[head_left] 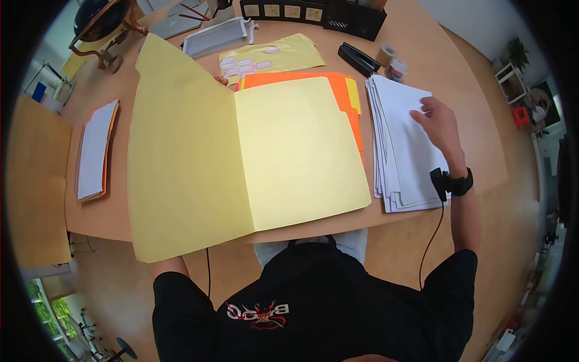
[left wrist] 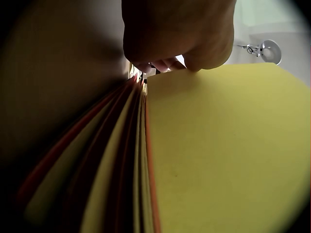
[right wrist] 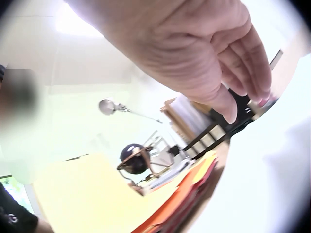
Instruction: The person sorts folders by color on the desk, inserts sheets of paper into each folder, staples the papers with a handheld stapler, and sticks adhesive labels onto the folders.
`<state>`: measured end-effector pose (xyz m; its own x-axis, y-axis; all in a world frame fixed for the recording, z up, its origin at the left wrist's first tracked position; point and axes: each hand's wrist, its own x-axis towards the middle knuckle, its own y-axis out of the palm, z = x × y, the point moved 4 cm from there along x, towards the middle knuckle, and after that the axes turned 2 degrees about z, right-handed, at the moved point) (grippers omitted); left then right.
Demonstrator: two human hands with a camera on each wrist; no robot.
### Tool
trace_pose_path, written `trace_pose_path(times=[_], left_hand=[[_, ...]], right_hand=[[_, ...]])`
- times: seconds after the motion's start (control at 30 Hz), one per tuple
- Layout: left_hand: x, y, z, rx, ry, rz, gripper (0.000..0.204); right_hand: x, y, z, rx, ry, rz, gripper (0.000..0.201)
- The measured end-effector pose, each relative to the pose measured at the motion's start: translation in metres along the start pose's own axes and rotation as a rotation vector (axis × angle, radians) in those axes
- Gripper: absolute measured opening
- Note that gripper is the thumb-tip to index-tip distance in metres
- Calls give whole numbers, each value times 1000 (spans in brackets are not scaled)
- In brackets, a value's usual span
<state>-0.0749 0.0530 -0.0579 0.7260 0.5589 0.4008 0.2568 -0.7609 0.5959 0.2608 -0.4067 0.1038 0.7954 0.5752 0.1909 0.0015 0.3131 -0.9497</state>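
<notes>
A yellow folder (head_left: 301, 157) lies spread open on top of a pile of orange and yellow folders, its left cover raised. My left hand (head_left: 222, 79) is mostly hidden behind that cover; a few fingertips show at the upper edge. In the left wrist view, my left hand (left wrist: 180, 34) grips the top edge of the yellow cover (left wrist: 228, 141), beside the layered folders. Over the stack of white paper (head_left: 404, 151) is my right hand (head_left: 440, 123), fingers loosely bent and holding nothing. The right wrist view shows my right hand (right wrist: 204, 58) above the white sheets (right wrist: 262, 170).
At the left lies a smaller pile of papers and folders (head_left: 96, 151). Beyond the folders are a yellow sheet with labels (head_left: 289, 54), a grey tray (head_left: 218, 37), a black stapler (head_left: 358, 58), a tape roll (head_left: 385, 55) and a black organizer (head_left: 354, 23). A globe (head_left: 101, 18) stands back left.
</notes>
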Motion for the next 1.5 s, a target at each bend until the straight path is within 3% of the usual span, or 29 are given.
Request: trace_pose_path(times=[0.07, 0.13, 0.17, 0.23, 0.33, 0.57, 0.63, 0.77, 0.83, 0.87, 0.97, 1.03, 1.17, 1.33, 1.5], left_hand=[[-102, 0, -39, 8, 5, -9, 25], [-181, 3, -68, 21, 17, -25, 25], [-194, 4, -72, 26, 16, -29, 25], [-177, 12, -61, 32, 12, -34, 25], [-173, 14, -61, 40, 5, -43, 25], [-151, 30, -46, 71, -11, -62, 25], [-146, 33, -45, 81, -16, -66, 25], [-133, 37, -41, 104, -26, -79, 25], [-126, 41, -40, 129, -27, -92, 25], [-124, 42, -40, 143, -26, -100, 25], [-110, 44, -38, 175, -26, -111, 25], [-107, 47, -36, 187, -26, -114, 25], [-104, 45, -35, 212, -3, -124, 25], [-92, 45, -33, 245, 10, -132, 25], [-80, 49, -28, 263, 11, -149, 25]], right_hand=[[4, 5, -28, 74, 26, -4, 47], [10, 12, -86, -371, 244, 82, 44], [11, 13, -102, -372, 242, 84, 44], [9, 18, -121, -38, 327, 233, 42], [8, 14, -131, 131, 400, 237, 36], [-3, 2, -123, 142, 279, 36, 27], [-3, -14, -113, 112, 207, -132, 24], [5, -58, -96, 285, 96, -145, 23], [10, -77, -89, 493, 96, -304, 24], [14, -82, -81, 502, 92, -298, 24], [18, -76, -47, 682, 43, -192, 22], [17, -49, -12, 695, 14, 7, 19], [-6, 25, 53, 847, 125, 303, 15], [-13, 68, 109, 991, 153, 448, 15], [-6, 80, 115, 973, 122, 513, 16]])
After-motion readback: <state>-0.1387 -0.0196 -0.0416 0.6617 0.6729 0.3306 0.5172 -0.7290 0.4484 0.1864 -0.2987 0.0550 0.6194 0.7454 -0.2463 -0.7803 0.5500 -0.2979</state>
